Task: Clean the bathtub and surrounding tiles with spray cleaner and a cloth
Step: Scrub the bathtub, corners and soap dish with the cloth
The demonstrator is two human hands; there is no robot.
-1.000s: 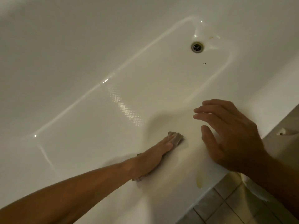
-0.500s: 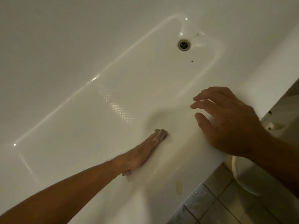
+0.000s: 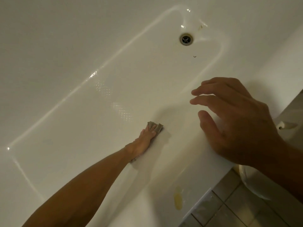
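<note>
My left hand (image 3: pixel 144 143) reaches down into the bathtub (image 3: pixel 82 104) with the fingers laid out flat, pressing a small grey cloth (image 3: pixel 156 126) against the tub's near inner wall; the cloth shows past the fingertips and at the heel of the palm. My right hand (image 3: pixel 236 122) rests on the tub's near rim, fingers loosely spread and grasping nothing. I see the drain (image 3: pixel 186 39) at the far end, a yellowish stain (image 3: pixel 178 199) on the rim, and grey floor tiles (image 3: pixel 229 208) beside the tub.
</note>
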